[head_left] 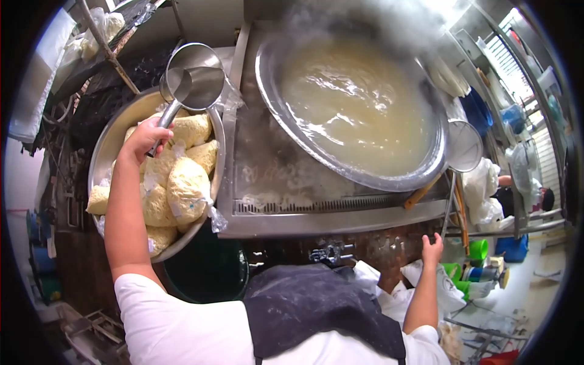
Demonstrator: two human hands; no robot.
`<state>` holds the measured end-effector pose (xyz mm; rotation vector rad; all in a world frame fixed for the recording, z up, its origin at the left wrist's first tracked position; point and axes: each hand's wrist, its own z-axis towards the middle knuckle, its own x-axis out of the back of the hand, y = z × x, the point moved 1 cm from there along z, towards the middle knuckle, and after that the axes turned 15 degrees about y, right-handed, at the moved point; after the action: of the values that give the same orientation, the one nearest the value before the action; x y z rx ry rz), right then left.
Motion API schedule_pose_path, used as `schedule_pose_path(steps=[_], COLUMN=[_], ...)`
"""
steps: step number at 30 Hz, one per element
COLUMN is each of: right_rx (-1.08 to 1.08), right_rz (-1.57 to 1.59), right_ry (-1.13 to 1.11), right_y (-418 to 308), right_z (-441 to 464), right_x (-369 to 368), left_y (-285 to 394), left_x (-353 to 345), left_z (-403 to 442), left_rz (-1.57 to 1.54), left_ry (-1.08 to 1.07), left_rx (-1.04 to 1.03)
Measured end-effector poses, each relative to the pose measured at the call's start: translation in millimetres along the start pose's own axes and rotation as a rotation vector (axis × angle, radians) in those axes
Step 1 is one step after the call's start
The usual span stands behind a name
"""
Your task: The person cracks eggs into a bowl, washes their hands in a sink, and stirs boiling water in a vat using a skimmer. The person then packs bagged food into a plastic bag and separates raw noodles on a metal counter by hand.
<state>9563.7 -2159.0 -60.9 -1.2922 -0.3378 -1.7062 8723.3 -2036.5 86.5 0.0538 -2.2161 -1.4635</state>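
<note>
My left hand [148, 139] is wrapped round the handle of a metal dipper [196, 79] at the upper left. The dipper is over a large metal bowl [97, 152] heaped with tied plastic bags of pale yellow food [187, 188]. My right hand [432, 248] is in the air at the lower right, its fingers apart and nothing in them, near the front edge of the metal stove. A wide pot [359, 179] of cloudy, steaming liquid [359, 109] stands on the stove.
A round strainer [464, 146] is at the pot's right side. Long wooden sticks [460, 213] lean by the stove's right corner. A dark green tub [207, 267] sits on the floor below the bowl. Shelving and green containers [479, 249] are on the right. Steam hides the pot's far edge.
</note>
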Motion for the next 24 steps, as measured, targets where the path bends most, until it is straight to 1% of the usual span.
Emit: schedule_pose_path(steps=[8,11,20,24], right_rx=[0.010,-0.020,0.091,0.084], right_rz=[0.102,0.163,0.277,0.323], right_ry=[-0.049,-0.075,-0.095,-0.111], right_y=[1.0,-5.4,-27.7,-47.7], right_z=[4.0,5.5,9.1,3.0], right_x=[7.3,10.6,3.6,2.7], left_y=[6.7,7.2,-6.4,-2.2], left_x=[13.8,18.8,46.4,46.0], left_z=[-27.4,-43.5,-88.6,-109.2], left_rz=[0.087,0.104,0.135,0.177], left_ry=[-0.013,-0.019,-0.097,-0.131], left_rx=[0.011,-0.013,-0.007,0.005])
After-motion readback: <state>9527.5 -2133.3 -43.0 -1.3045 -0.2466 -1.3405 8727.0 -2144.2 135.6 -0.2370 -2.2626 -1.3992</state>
